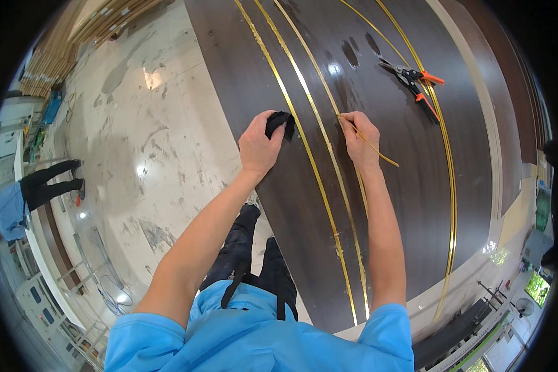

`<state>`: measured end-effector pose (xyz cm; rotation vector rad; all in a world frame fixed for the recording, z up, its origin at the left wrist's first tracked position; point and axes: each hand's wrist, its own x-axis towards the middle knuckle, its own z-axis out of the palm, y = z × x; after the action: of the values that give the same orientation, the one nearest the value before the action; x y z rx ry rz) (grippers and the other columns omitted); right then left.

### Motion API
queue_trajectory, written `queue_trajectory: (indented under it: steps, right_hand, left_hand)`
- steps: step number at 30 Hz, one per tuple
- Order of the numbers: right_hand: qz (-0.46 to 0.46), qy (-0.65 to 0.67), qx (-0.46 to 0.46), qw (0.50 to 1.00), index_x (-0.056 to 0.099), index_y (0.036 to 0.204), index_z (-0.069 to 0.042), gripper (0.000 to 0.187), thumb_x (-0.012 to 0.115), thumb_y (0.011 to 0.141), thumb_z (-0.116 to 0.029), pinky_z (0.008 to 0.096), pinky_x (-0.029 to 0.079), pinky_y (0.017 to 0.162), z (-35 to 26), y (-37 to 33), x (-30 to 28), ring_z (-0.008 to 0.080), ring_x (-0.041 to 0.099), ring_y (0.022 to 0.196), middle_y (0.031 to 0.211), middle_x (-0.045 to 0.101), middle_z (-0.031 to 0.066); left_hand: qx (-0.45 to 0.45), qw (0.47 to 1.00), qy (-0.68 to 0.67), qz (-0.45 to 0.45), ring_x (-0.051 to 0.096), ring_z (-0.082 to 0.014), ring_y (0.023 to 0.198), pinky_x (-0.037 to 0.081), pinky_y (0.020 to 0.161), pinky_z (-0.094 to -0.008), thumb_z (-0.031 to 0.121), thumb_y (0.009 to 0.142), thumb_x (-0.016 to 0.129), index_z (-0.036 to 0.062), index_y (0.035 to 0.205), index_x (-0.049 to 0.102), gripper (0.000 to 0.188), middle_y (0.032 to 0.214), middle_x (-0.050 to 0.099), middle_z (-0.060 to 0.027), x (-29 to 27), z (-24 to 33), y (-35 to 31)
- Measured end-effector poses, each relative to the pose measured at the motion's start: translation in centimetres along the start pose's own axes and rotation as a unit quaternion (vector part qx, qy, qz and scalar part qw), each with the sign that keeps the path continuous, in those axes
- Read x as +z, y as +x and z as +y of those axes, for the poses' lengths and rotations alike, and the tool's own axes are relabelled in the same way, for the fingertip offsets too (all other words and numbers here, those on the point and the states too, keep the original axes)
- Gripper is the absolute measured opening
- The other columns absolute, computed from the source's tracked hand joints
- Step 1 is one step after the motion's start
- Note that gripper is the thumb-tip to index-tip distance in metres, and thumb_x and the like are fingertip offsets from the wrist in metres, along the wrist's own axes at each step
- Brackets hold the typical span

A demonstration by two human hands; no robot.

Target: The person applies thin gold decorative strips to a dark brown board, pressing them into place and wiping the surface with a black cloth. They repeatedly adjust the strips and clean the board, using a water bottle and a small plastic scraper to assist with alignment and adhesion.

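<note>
My left hand (pixel 258 144) is closed on a bunched black cloth (pixel 279 124), close to the left one of the gold strips on a dark brown board (pixel 409 217). Between the fingers of my right hand (pixel 361 141) is a thin gold trim strip (pixel 378 151), whose loose end sticks out past the hand to the right. Two long gold lines (pixel 315 164) run lengthwise along the board between my hands, with whitish smears along their edges. A third line (pixel 313 59) reaches from the far edge to my right fingertips.
Orange-handled snips (pixel 425 99) lie on the board at the right, across loose gold strips (pixel 451 186). Stacked boards (pixel 527 93) stand beyond. Left is a stained pale floor (pixel 161 136), with another person (pixel 18 201) farther off and bundled long pieces (pixel 49 59) at far left.
</note>
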<state>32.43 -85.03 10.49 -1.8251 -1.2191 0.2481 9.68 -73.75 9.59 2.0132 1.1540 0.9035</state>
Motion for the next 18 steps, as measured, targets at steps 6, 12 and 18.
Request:
queue_trajectory:
  steps: [6, 12, 18]
  right_hand:
    - [-0.023, 0.011, 0.037, 0.999, 0.071, 0.100, 0.002, 0.008, 0.072, 0.098, -0.005, 0.0324, 0.053, 0.074, -0.1, -1.9, -1.7, 0.0216, 0.068, 0.078, 0.089, 0.072, 0.0130]
    - [-0.039, 0.023, 0.051, 0.998, 0.070, 0.098, 0.002, 0.010, 0.072, 0.098, -0.009, 0.0355, 0.051, 0.072, -0.3, -3.9, -3.3, 0.0254, 0.067, 0.076, 0.088, 0.071, 0.0145]
    - [-0.055, 0.039, 0.071, 0.995, 0.071, 0.098, 0.002, 0.011, 0.071, 0.098, -0.009, 0.0353, 0.051, 0.072, -0.3, -6.3, -5.0, 0.0244, 0.066, 0.075, 0.086, 0.070, 0.0141]
  left_hand:
    - [-0.002, 1.000, 0.008, 0.009, 0.075, -0.0365, 0.099, 0.059, 0.086, -0.0426, 0.022, 0.092, 0.078, 0.0075, 0.120, 0.071, 0.032, 0.111, 0.077, -0.0152, 0.3, -0.3, -0.1]
    - [0.003, 1.000, 0.022, 0.019, 0.075, -0.0368, 0.099, 0.059, 0.085, -0.0427, 0.023, 0.093, 0.079, 0.0072, 0.119, 0.072, 0.031, 0.110, 0.077, -0.0159, 0.3, -0.2, 0.0]
    - [0.009, 1.000, 0.020, 0.022, 0.075, -0.0369, 0.099, 0.059, 0.086, -0.0421, 0.025, 0.093, 0.079, 0.0062, 0.117, 0.073, 0.031, 0.108, 0.078, -0.0166, 0.3, -0.2, 0.1]
